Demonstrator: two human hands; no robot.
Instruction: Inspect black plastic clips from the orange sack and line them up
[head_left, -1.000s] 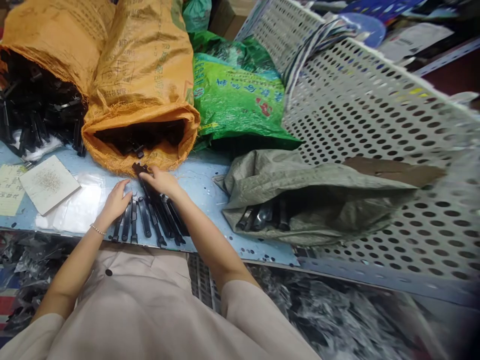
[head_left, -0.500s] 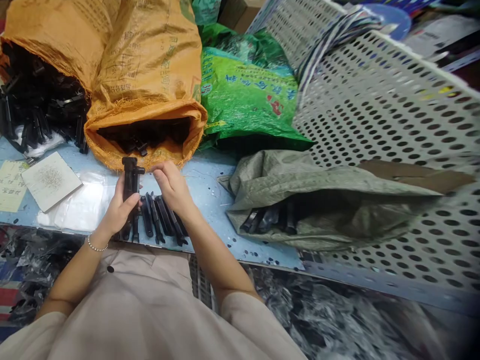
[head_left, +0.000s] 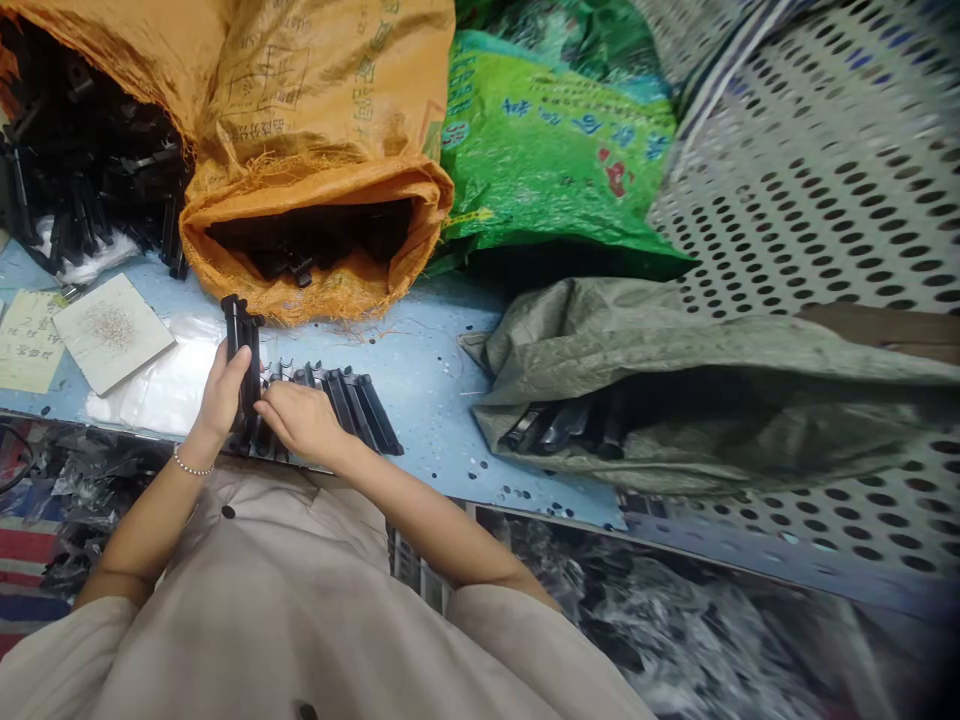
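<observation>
My left hand (head_left: 219, 398) is wrapped around a long black plastic part (head_left: 241, 335), held nearly upright at the table's front edge. It looks like more than one piece side by side, but I cannot tell for sure. My right hand (head_left: 301, 420) has its fingers curled in against the lower side of that part. Whatever the right fingertips grip is hidden. Beneath and beyond the right hand lies a row of several similar long black parts (head_left: 369, 408) on the blue tabletop (head_left: 435, 400).
An orange woven sack (head_left: 322, 120) with black pieces inside opens toward me. Beside it are a green sack (head_left: 555, 160) and a grey-green sack (head_left: 675, 330) holding black parts. A white tile (head_left: 112, 335) rests on clear plastic bags (head_left: 169, 385) at left. A perforated white panel (head_left: 825, 200) stands right.
My right hand has come down and left from beside the part's top to its lower side. The held part has tilted slightly, and the camera view has shifted.
</observation>
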